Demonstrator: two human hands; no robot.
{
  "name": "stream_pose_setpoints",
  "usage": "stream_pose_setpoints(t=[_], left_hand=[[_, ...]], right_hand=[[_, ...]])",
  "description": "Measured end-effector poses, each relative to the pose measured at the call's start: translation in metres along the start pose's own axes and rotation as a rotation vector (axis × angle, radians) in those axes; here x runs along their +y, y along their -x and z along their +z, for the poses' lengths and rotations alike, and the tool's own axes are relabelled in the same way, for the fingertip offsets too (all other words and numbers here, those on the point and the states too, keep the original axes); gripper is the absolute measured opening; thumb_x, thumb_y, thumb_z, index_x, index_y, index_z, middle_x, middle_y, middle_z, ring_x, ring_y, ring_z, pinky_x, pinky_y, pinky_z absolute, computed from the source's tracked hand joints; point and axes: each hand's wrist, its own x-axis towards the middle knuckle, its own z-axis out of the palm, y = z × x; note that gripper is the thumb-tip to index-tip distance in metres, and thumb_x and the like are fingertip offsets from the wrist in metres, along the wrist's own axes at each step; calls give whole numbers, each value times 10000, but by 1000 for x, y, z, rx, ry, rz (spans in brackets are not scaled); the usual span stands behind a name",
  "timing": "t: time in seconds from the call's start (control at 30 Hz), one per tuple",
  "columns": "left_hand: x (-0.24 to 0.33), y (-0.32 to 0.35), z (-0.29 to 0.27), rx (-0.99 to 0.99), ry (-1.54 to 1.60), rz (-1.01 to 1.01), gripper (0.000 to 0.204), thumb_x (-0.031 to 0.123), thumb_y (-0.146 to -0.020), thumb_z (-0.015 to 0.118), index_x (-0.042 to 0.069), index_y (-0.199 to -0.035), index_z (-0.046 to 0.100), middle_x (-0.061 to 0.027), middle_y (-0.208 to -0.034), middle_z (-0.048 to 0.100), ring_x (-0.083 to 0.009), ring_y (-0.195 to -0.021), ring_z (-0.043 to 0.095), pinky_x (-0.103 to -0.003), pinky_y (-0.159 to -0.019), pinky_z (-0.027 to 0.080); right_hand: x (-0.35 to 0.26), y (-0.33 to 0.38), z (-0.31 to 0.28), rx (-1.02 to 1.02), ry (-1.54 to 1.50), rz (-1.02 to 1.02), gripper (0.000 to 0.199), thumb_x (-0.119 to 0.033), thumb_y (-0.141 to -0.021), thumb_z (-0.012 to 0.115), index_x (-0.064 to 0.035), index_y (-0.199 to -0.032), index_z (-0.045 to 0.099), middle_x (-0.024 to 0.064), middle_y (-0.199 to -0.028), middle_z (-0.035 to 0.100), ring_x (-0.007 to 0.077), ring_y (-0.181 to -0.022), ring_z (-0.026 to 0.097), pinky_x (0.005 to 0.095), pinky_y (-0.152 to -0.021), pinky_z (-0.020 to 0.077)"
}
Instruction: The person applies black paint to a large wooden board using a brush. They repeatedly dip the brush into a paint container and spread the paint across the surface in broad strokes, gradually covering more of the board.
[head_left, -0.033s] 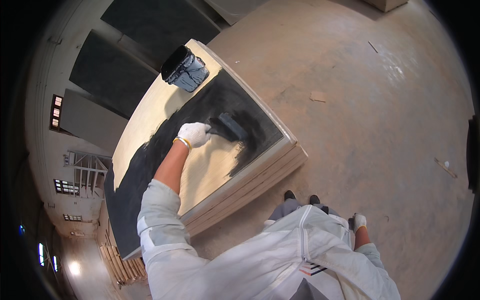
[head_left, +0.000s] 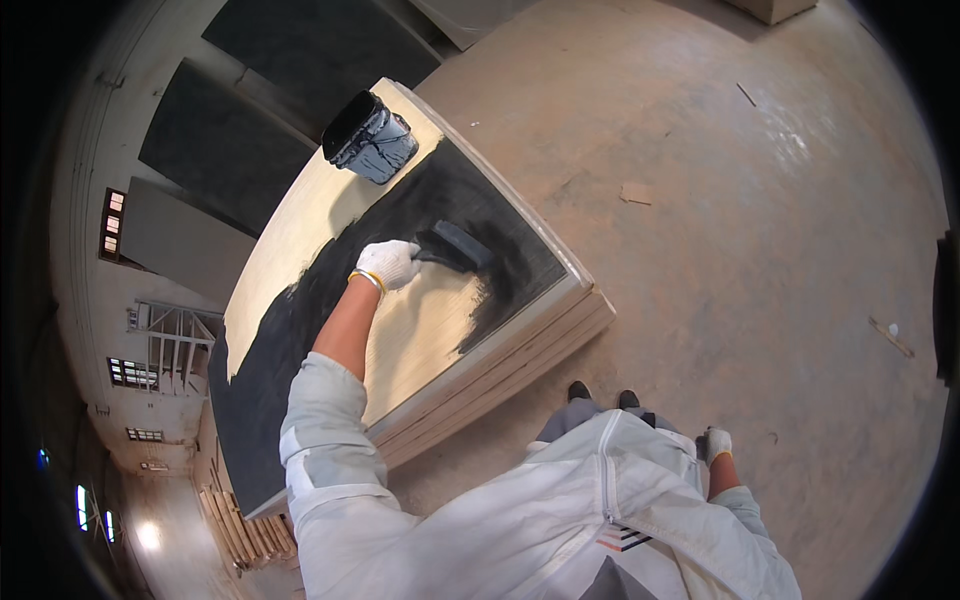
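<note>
My left hand (head_left: 390, 264), in a white knit glove with a yellow cuff, is closed round the handle of a wide paintbrush (head_left: 461, 245). The dark, paint-coated head rests on wet black paint near the right part of the top board (head_left: 420, 335). Black paint covers a broad band of this pale wooden board, with bare wood left on both sides of it. Down at my right side, my gloved right hand (head_left: 718, 444) is curled closed, away from the boards. Something dark shows by its fingers, too small to make out.
A paint-smeared bucket (head_left: 376, 148) stands on the board's far end. Below the top board lies a stack of boards (head_left: 500, 365). Dark panels (head_left: 230, 150) lean at the far left, near wooden poles (head_left: 240, 528). Scraps (head_left: 635, 193) lie on the floor.
My left hand and the paintbrush have shifted slightly, the brush head up and to the left across the wet paint. The right hand has stayed in place.
</note>
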Motion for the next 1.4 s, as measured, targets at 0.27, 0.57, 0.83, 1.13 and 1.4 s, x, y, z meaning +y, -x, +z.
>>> stream_pose_setpoints(t=[0.27, 0.57, 0.83, 1.13, 1.4], left_hand=[[20, 37, -14, -141, -81, 148, 411, 407, -957, 646, 173, -1272, 769, -178, -1150, 786, -374, -1084, 753, -483, -938, 594], [11, 29, -10, -114, -149, 175, 363, 368, -935, 672, 156, -1211, 777, -171, -1118, 795, -373, -1046, 766, -499, -896, 605], [0, 0, -8, 63, -109, 100, 314, 357, -959, 646, 147, -1122, 812, -139, -1068, 809, -357, -1010, 779, -482, -878, 616], [-27, -6, 0, 27, -68, 73, 300, 358, -930, 691, 158, -1101, 834, -140, -1075, 813, -357, -1018, 779, -471, -906, 614], [-43, 2, 3, -49, -88, 136, 343, 366, -936, 671, 128, -1126, 827, -151, -1129, 808, -365, -1048, 777, -470, -930, 613]], right_hand=[[-31, 3, -11, 19, 78, -66, 285, -163, -1057, 493, -138, -1315, 612, 142, -771, 667, 316, -526, 630, 474, -441, 461], [-69, -22, 15, -38, 172, -57, 209, -210, -1071, 516, -137, -1250, 594, 139, -801, 690, 324, -558, 654, 473, -453, 481], [-68, -28, 45, -83, 239, -87, 166, -212, -1065, 516, -141, -1188, 601, 127, -801, 679, 318, -554, 651, 469, -448, 491], [-36, -18, 21, -14, 197, -21, 126, -187, -1065, 508, -130, -1148, 584, 128, -803, 676, 331, -558, 644, 495, -452, 484], [21, -16, 42, -65, 84, -13, 264, -326, -1105, 469, -117, -1007, 598, 137, -751, 674, 337, -524, 618, 498, -454, 449]])
